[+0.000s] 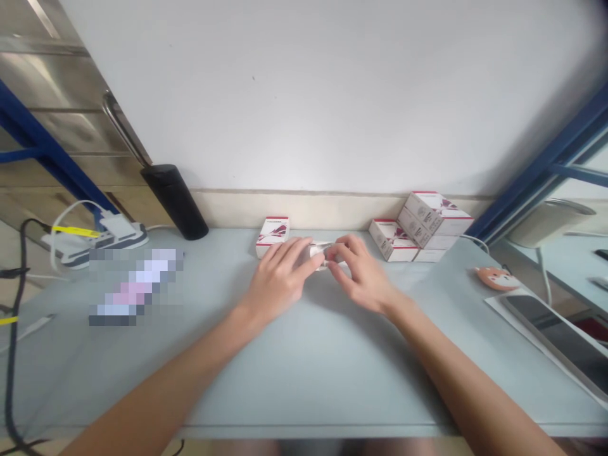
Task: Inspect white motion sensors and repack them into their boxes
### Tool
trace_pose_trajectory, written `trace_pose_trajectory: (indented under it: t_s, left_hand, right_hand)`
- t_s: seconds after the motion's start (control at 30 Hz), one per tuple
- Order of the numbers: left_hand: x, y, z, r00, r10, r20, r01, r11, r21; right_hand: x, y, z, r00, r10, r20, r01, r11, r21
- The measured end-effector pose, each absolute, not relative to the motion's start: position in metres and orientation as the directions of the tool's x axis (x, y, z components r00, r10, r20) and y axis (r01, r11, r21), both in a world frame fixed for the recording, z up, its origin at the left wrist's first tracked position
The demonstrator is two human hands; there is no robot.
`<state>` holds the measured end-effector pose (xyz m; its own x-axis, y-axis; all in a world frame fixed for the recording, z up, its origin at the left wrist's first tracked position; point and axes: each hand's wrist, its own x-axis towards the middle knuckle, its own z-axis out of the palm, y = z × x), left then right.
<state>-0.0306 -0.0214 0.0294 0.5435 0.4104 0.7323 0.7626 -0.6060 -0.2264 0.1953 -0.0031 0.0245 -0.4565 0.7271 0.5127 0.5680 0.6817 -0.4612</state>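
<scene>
A small white box (319,254) is between my hands over the middle of the table, mostly covered by fingers. My left hand (280,273) grips its left side, with the thumb along the near face. At its right end, my right hand (357,273) pinches the edge with thumb and forefinger. What lies inside the box, if anything, cannot be made out. Just behind my left hand stands a white box with a dark red pattern (272,231). Beyond my right hand, several similar boxes (427,218) are stacked against the wall.
On the left are a black cylindrical bottle (175,201), a power strip (104,244) with cables and a phone-shaped object with a blurred-out screen (137,286). An orange animal-shaped item (496,277) and a dark phone-like slab (555,335) lie at right. The wall (304,114) bounds the table's back.
</scene>
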Motion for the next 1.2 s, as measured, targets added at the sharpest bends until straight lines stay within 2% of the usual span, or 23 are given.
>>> trace_pose_trajectory:
  t_s: [0.1, 0.17, 0.27, 0.33, 0.4, 0.5, 0.57, 0.63, 0.7, 0.77, 0.97, 1.1, 1.2]
  left_hand:
    - [-0.031, -0.02, 0.029, 0.536, 0.404, 0.742, 0.765, -0.604, -0.224]
    - [-0.032, -0.019, 0.029, 0.508, 0.41, 0.757, 0.778, -0.596, -0.199]
    - [-0.034, -0.016, 0.03, 0.476, 0.427, 0.769, 0.79, -0.591, -0.161]
    - [-0.034, -0.016, 0.03, 0.472, 0.416, 0.777, 0.786, -0.598, -0.157]
    - [-0.034, -0.015, 0.031, 0.471, 0.402, 0.785, 0.782, -0.602, -0.161]
    - [-0.034, -0.015, 0.031, 0.473, 0.393, 0.788, 0.778, -0.606, -0.165]
    - [-0.035, -0.013, 0.031, 0.479, 0.388, 0.787, 0.77, -0.616, -0.166]
    - [-0.037, -0.011, 0.029, 0.483, 0.383, 0.787, 0.761, -0.629, -0.161]
    - [-0.038, -0.009, 0.026, 0.485, 0.387, 0.784, 0.756, -0.636, -0.154]
    - [-0.039, -0.008, 0.024, 0.483, 0.395, 0.782, 0.756, -0.638, -0.146]
    - [-0.036, -0.01, 0.023, 0.535, 0.367, 0.761, 0.705, -0.691, -0.162]
    - [-0.029, -0.017, 0.026, 0.617, 0.304, 0.725, 0.622, -0.753, -0.213]
    - [-0.026, -0.021, 0.029, 0.668, 0.274, 0.692, 0.578, -0.777, -0.25]
  right_hand:
    - [0.198, 0.001, 0.026, -0.419, 0.718, 0.555, 0.461, 0.695, -0.552]
    - [0.203, 0.006, 0.028, -0.306, 0.728, 0.614, 0.445, 0.679, -0.584]
    - [0.216, 0.018, 0.026, -0.084, 0.765, 0.638, 0.559, 0.566, -0.606]
    - [0.226, 0.026, 0.018, -0.03, 0.83, 0.556, 0.722, 0.403, -0.563]
    - [0.235, 0.033, 0.008, -0.046, 0.899, 0.436, 0.847, 0.266, -0.461]
    - [0.241, 0.038, -0.004, -0.097, 0.938, 0.332, 0.906, 0.221, -0.36]
    - [0.238, 0.035, 0.0, -0.093, 0.926, 0.366, 0.902, 0.234, -0.364]
    - [0.231, 0.026, 0.014, -0.078, 0.882, 0.465, 0.861, 0.295, -0.415]
    - [0.221, 0.012, 0.033, -0.109, 0.827, 0.552, 0.758, 0.428, -0.492]
    - [0.211, -0.002, 0.048, -0.157, 0.832, 0.533, 0.616, 0.504, -0.605]
    - [0.184, -0.015, 0.04, -0.2, 0.934, 0.296, 0.609, 0.355, -0.709]
    - [0.178, -0.006, 0.022, -0.163, 0.966, 0.2, 0.418, 0.251, -0.873]
    - [0.178, 0.0, 0.015, -0.049, 0.981, 0.187, 0.35, 0.192, -0.917]
